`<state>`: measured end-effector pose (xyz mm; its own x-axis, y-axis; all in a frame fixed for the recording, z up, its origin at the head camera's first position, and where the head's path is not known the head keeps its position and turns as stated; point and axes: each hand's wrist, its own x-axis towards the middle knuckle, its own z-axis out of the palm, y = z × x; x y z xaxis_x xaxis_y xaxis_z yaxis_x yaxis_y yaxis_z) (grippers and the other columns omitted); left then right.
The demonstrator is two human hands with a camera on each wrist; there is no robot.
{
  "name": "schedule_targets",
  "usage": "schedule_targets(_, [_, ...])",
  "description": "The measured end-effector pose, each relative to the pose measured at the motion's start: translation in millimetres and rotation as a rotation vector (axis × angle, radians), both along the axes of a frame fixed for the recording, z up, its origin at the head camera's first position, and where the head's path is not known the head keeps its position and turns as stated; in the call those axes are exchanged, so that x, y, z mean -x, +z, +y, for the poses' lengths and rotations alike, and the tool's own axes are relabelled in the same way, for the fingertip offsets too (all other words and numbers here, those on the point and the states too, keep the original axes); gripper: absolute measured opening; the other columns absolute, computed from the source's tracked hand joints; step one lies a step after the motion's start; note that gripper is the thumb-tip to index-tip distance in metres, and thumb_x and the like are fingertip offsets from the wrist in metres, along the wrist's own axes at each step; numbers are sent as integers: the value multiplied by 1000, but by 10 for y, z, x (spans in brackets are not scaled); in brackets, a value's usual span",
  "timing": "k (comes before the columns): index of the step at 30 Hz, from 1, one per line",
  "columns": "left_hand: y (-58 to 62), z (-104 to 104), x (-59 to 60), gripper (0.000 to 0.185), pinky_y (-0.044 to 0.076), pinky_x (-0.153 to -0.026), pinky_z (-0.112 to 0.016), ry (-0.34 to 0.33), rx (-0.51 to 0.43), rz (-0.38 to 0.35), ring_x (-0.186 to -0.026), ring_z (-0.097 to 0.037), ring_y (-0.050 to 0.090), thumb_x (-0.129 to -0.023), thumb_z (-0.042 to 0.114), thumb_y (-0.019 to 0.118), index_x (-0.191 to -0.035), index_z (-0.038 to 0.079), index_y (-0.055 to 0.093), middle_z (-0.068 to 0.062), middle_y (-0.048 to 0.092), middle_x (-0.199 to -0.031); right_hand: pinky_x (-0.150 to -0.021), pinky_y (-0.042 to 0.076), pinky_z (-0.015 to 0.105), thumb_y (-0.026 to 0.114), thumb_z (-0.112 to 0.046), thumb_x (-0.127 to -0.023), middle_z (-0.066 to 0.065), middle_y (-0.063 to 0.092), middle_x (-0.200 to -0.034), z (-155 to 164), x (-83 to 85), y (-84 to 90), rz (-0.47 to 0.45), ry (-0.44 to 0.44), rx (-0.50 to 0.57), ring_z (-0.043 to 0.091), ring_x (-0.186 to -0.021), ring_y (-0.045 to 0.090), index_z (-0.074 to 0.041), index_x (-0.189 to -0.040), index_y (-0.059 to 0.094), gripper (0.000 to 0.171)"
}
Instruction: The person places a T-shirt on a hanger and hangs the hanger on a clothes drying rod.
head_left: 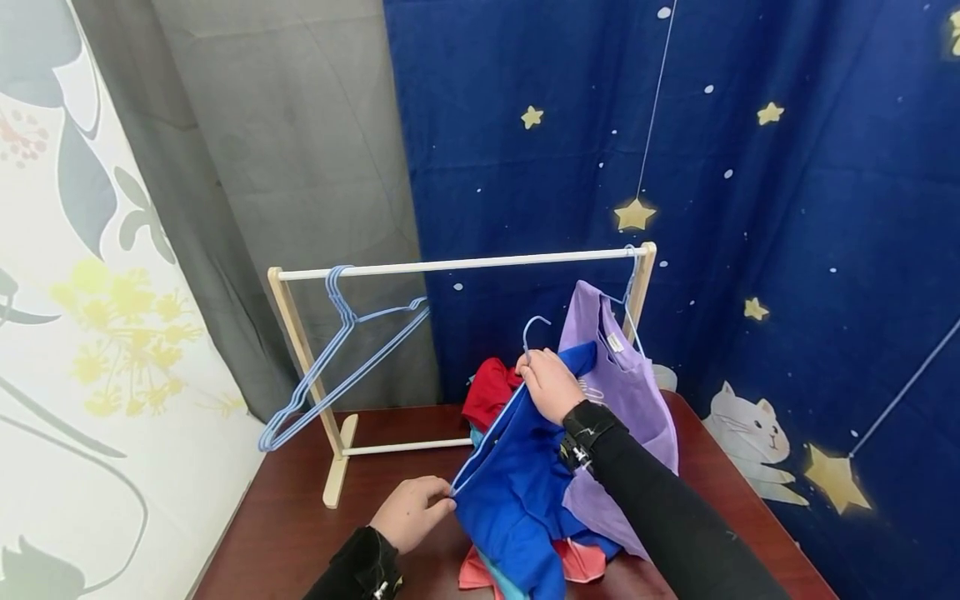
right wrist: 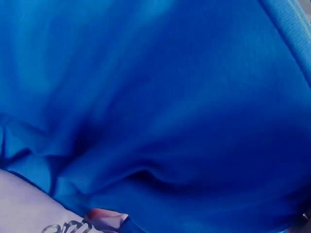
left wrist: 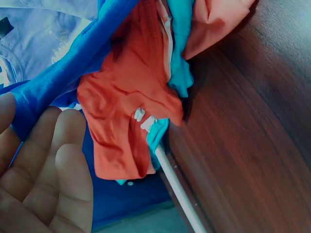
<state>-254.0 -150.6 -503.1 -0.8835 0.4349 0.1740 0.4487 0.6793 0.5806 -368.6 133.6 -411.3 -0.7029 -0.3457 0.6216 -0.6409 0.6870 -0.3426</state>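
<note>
In the head view, a blue shirt [head_left: 510,475] hangs between the two hands, with a light-blue hanger [head_left: 534,322] running along its open edge. The right hand [head_left: 551,385] grips the hanger just below its hook, together with some of the cloth. Lower and to the left, the left hand [head_left: 414,510] pinches the shirt's edge at the hanger's lower end. The left wrist view shows that hand [left wrist: 51,174] with thumb and forefinger on the blue cloth [left wrist: 73,65]. Blue fabric [right wrist: 146,97] fills most of the right wrist view, hiding the right fingers.
A purple top [head_left: 645,400] hangs at the right end of the rack's white rail [head_left: 465,264]. Several light-blue hangers [head_left: 307,387] hang at its left end. Red clothing [head_left: 489,392] and coral clothing [head_left: 581,560] lie on the brown table [head_left: 292,533] around the blue shirt.
</note>
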Motion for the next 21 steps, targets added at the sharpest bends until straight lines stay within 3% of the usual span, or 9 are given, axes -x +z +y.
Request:
schedule_targets(7, [152, -8, -71, 7, 50, -72, -32, 32, 62, 107, -79, -5, 57, -92, 28, 74, -90, 24, 69, 16, 63, -89, -110, 34, 51, 53, -6, -99, 7, 63, -91, 31, 17, -25, 0, -36, -52, 30, -95, 58, -6, -94, 62, 11])
schedule_targets(12, [332, 60, -43, 12, 45, -65, -28, 85, -6, 161, -72, -6, 52, -95, 26, 71, -90, 26, 61, 14, 55, -83, -108, 35, 49, 53, -8, -101, 4, 61, -88, 49, -1, -28, -18, -39, -64, 29, -94, 56, -6, -94, 63, 11])
schedule_targets(16, [463, 173, 22, 8, 47, -66, -27, 152, -54, 219, -71, -8, 52, -97, 24, 69, -94, 22, 62, 10, 59, -87, -98, 40, 46, 56, -7, -99, 4, 63, -89, -2, -26, -16, -26, -11, -40, 29, -94, 57, -6, -94, 64, 10])
schedule_targets(21, [528, 360, 81, 5, 52, -70, -30, 185, -103, 254, -76, -10, 57, -97, 21, 69, -95, 18, 65, 5, 65, -92, -92, 42, 45, 57, -7, -99, 2, 62, -86, -119, -72, -46, -35, 22, -41, 28, -91, 59, -8, -92, 64, 9])
